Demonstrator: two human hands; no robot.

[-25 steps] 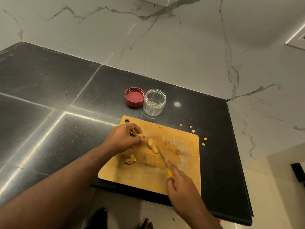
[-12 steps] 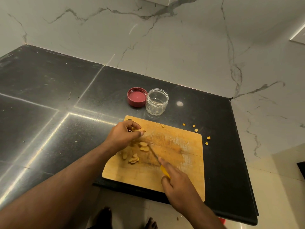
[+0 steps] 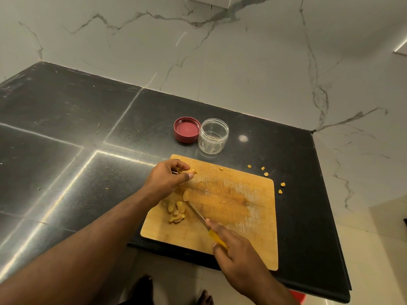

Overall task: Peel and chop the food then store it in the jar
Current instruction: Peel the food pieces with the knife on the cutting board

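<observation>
Left hand [image 3: 167, 180] pinching knobbly ginger [image 3: 188, 171], right hand [image 3: 236, 249] gripping yellow-handled knife [image 3: 206, 224], wooden board [image 3: 242, 216]

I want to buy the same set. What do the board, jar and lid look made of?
Board: pale wood or bamboo, matte, scored with knife marks. Jar: clear, probably plastic, with a threaded neck. Lid: dark red, looks like plastic, ribbed rim.

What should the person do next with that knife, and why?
Probably set the piece in the left hand back on the cutting board and slice it with the knife: cut slices already lie there, the jar is empty.
</observation>
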